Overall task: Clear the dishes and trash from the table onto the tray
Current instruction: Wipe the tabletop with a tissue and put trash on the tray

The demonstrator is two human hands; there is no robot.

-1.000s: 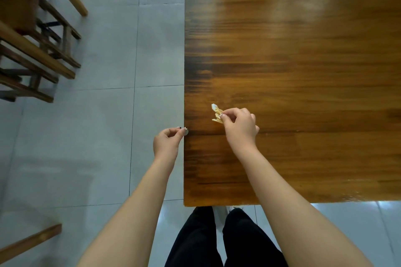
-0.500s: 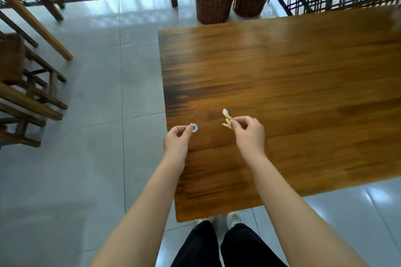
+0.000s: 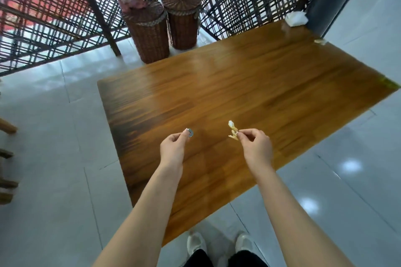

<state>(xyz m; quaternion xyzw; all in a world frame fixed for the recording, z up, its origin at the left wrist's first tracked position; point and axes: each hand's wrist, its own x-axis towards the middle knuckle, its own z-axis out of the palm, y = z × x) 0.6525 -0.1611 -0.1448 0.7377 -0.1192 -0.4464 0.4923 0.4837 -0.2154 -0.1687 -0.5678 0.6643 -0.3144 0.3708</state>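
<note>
On my feed the left hand hung over the near left corner of the glossy brown wooden table, thumb and forefinger pinching a small round silvery disc by its rim, the other fingers curled under. I judged the grip so fine because the disc was too thin to hold any other way. To its right, the right hand pinched a pale yellow crumpled scrap at its lower end, so most of the scrap stuck up clear of the fingers. Both pieces were lifted off the wood and kept apart, one to a hand, which I read as rubbish gathered for the tray. No tray showed anywhere in my view, so I could not say which way it lay. At the far right corner sat a crumpled white tissue, though I could not tell whether it lay on the table or just past it, and a small pale scrap lay by the right edge nearby. These looked like the work left. Round the table ran a grey tiled floor, with wooden furniture ends at the far left, a dark lattice screen behind, two tall brown wicker baskets against the far edge, and white shoes below the near edge.
</note>
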